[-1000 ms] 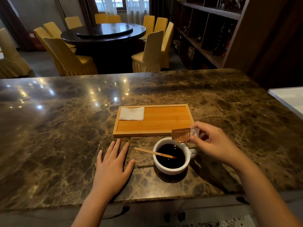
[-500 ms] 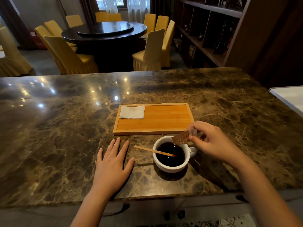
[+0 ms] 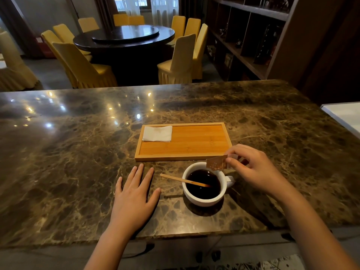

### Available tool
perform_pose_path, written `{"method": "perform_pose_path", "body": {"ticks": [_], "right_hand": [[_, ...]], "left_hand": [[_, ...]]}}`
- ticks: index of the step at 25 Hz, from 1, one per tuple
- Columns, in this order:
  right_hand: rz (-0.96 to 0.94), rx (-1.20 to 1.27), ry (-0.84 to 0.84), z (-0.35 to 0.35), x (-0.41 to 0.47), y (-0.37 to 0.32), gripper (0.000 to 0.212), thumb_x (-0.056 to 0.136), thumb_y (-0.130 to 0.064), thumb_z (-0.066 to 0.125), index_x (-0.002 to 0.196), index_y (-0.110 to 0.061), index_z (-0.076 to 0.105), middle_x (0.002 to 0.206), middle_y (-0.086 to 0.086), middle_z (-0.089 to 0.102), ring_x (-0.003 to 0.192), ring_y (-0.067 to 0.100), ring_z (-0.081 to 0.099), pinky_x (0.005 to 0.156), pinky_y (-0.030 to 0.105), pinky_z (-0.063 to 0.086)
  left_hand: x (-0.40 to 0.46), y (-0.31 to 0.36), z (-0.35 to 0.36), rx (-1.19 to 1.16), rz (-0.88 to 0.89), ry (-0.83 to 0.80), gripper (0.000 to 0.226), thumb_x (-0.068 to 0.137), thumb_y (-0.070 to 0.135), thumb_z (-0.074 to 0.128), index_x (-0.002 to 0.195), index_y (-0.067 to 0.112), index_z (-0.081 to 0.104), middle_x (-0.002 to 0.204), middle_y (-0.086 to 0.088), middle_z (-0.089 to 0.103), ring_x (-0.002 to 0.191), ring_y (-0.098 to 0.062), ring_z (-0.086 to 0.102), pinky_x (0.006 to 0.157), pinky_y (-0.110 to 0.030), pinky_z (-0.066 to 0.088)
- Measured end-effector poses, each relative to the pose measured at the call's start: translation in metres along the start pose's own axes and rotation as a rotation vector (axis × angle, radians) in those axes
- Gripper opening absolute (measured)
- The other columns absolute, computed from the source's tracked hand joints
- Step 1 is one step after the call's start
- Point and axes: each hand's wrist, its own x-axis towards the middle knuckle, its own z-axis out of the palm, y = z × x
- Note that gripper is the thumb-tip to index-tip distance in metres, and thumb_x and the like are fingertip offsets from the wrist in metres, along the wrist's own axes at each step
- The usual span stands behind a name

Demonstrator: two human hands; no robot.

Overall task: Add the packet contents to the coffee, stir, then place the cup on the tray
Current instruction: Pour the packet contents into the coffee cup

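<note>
Pouring step: right hand (image 3: 257, 170) pinches packet (image 3: 216, 162) tilted over cup (image 3: 203, 186), lower centre. Left hand (image 3: 134, 199) flat, released. Next: stir with stick (image 3: 175, 178).

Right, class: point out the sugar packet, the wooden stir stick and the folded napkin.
sugar packet (image 3: 216, 162), head view, middle of its brown face.
wooden stir stick (image 3: 171, 177), head view, dry end outside the cup.
folded napkin (image 3: 157, 133), head view, centre of the white square.
</note>
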Motion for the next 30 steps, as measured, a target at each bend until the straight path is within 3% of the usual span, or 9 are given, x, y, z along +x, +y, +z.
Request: {"method": "perform_pose_path", "body": {"ticks": [5,8,10,13,16,18,22,27,30], "right_hand": [[0.042,0.029,-0.001,-0.001,0.001,0.0,0.012,0.085,-0.01,0.06,0.089,-0.017,0.068,0.086,-0.007,0.063,0.084,0.005,0.056,0.068,0.024,0.046],[0.139,0.183,0.072,0.001,0.002,0.001,0.018,0.086,-0.008,0.059,0.093,-0.022,0.067,0.09,-0.008,0.065,0.083,0.006,0.059,0.071,0.022,0.047],[0.222,0.324,0.128,0.003,0.004,0.001,0.021,0.086,-0.005,0.058,0.091,-0.024,0.064,0.086,-0.004,0.066,0.073,0.006,0.062,0.065,0.023,0.05],[0.312,0.506,0.165,0.005,0.012,0.002,0.016,0.087,0.0,0.055,0.088,-0.015,0.061,0.082,0.002,0.067,0.063,0.003,0.065,0.055,0.019,0.055],[0.422,0.589,0.233,0.009,0.024,0.011,0.009,0.089,-0.005,0.055,0.093,-0.008,0.062,0.09,0.006,0.069,0.075,0.011,0.068,0.062,0.024,0.058],[0.486,0.57,0.299,0.01,0.035,0.021,0.008,0.087,-0.009,0.058,0.093,-0.01,0.064,0.094,0.007,0.07,0.084,0.018,0.067,0.07,0.03,0.055],[0.538,0.402,0.373,0.015,0.062,0.039,0.007,0.086,-0.011,0.061,0.092,-0.013,0.064,0.093,0.006,0.067,0.081,0.015,0.064,0.061,0.024,0.049],[0.545,0.105,0.394,0.031,0.083,0.058,0.008,0.081,-0.017,0.067,0.087,-0.012,0.065,0.09,0.005,0.066,0.089,0.023,0.061,0.077,0.039,0.052],[0.545,-0.093,0.361,0.037,0.087,0.065,0.011,0.081,-0.026,0.066,0.08,-0.017,0.06,0.088,0.002,0.065,0.092,0.024,0.058,0.085,0.04,0.039]], "left_hand": [[-0.001,0.001,-0.001,-0.016,-0.002,0.007,0.071,0.076,0.066,0.006,0.141,0.036,0.008,0.149,0.005,-0.001,0.135,-0.009,-0.008,0.112,-0.047,-0.004],[-0.001,0.002,-0.001,-0.01,-0.006,0.009,0.072,0.076,0.066,0.006,0.141,0.036,0.008,0.149,0.005,-0.001,0.135,-0.009,-0.009,0.112,-0.047,-0.004],[-0.001,0.002,-0.001,-0.009,-0.007,0.007,0.071,0.076,0.066,0.006,0.141,0.036,0.008,0.149,0.005,-0.001,0.135,-0.008,-0.009,0.112,-0.047,-0.004],[-0.001,0.002,-0.001,-0.011,-0.006,0.009,0.071,0.077,0.066,0.007,0.141,0.036,0.009,0.149,0.005,0.0,0.135,-0.008,-0.009,0.112,-0.047,-0.004],[-0.001,0.002,-0.002,-0.005,-0.009,0.007,0.072,0.076,0.066,0.006,0.141,0.036,0.008,0.148,0.006,-0.003,0.135,-0.008,-0.009,0.112,-0.046,-0.004],[-0.001,0.003,-0.003,-0.004,-0.009,0.006,0.072,0.076,0.066,0.005,0.141,0.036,0.007,0.148,0.006,-0.004,0.135,-0.008,-0.01,0.112,-0.046,-0.005],[-0.001,0.003,-0.002,-0.012,-0.016,0.011,0.071,0.076,0.066,0.006,0.14,0.037,0.008,0.147,0.007,-0.003,0.134,-0.008,-0.009,0.112,-0.046,-0.004],[-0.002,0.003,-0.002,0.002,-0.024,0.003,0.07,0.075,0.066,0.004,0.14,0.038,0.005,0.147,0.008,-0.005,0.134,-0.007,-0.011,0.112,-0.045,-0.005],[-0.001,0.003,-0.002,-0.014,-0.026,0.001,0.071,0.075,0.067,0.005,0.14,0.038,0.005,0.147,0.008,-0.005,0.134,-0.007,-0.011,0.112,-0.045,-0.006]]}}
